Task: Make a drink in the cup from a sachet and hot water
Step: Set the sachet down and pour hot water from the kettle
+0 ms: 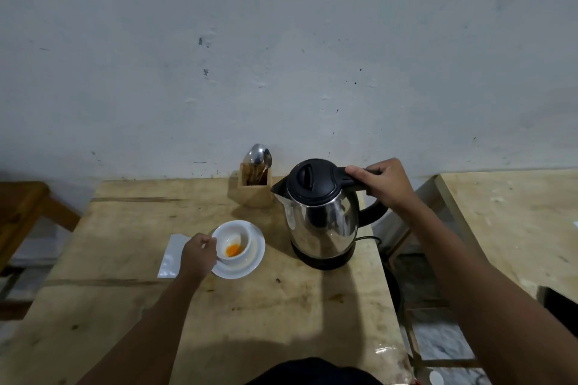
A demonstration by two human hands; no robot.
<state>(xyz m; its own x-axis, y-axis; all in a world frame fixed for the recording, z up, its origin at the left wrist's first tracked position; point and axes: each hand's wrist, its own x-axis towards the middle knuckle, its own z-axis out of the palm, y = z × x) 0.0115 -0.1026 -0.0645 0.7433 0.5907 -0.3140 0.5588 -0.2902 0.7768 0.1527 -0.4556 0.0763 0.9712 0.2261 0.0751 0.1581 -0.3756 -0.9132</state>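
My right grip (380, 186) clenches the kettle (322, 212) handle near the table's far edge; spout faces left toward the cup (234, 242), steadied by my left grip (198, 255), mid-table.

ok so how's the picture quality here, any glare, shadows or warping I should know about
Head view: dim, soft light; the kettle body carries bright reflections; a broad shadow falls across the near table; the table's far edge bows from wide-angle distortion; the cup with its orange powder is small but readable; both hands, left and right, look reasonably sharp.
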